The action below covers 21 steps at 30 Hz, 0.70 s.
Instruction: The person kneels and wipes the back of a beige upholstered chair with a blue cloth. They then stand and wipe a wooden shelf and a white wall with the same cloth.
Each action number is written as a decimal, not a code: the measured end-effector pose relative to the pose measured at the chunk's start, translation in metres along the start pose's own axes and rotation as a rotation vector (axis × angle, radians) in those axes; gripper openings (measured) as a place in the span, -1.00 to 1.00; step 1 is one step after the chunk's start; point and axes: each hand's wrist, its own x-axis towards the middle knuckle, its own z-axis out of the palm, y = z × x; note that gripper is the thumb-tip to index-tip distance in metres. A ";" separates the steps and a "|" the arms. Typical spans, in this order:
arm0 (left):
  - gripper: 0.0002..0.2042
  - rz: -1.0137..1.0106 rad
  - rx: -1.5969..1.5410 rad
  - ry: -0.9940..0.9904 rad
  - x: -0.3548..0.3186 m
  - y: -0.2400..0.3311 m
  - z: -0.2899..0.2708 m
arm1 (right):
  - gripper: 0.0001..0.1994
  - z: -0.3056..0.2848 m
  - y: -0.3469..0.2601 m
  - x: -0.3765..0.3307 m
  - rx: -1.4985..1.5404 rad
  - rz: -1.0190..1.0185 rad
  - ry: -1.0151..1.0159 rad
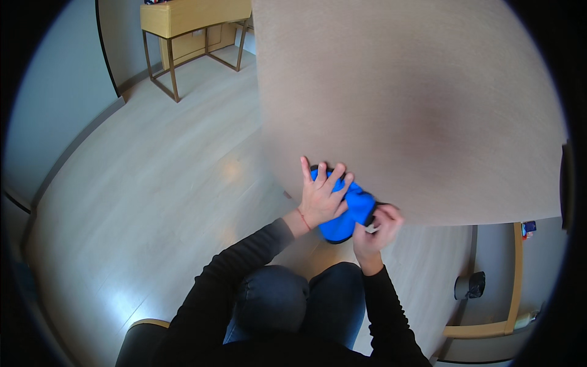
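Note:
A blue fabric piece with black edging, perhaps a small case or pouch, lies partly on the near edge of a beige table and partly past it. Spread over its upper left part is my left hand, palm down, fingers stretched apart and pressing on the cloth. My right hand pinches the black-trimmed right edge. A bit of something white shows by its fingers. The fabric is folded or bunched between the hands, and what lies under my left palm is hidden.
My knees are just below the table edge. A wooden desk with metal legs stands at the far left. At the right are a small bin with a black liner and a wooden frame. A dark seat is at lower left.

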 end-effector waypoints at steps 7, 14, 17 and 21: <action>-0.60 0.168 0.025 -0.014 0.002 0.007 0.006 | -0.67 -0.011 0.014 0.013 -0.295 -0.418 -0.125; -0.58 0.256 -0.059 -0.306 -0.047 -0.024 0.001 | -0.73 -0.011 0.035 -0.035 -0.107 -0.150 -0.303; -0.51 0.177 -0.121 -0.198 -0.016 -0.007 -0.009 | -0.72 -0.025 0.010 -0.008 -0.060 -0.029 -0.160; -0.56 0.222 -0.088 0.238 0.070 0.033 -0.015 | -0.69 -0.041 -0.027 0.058 -0.032 -0.055 0.170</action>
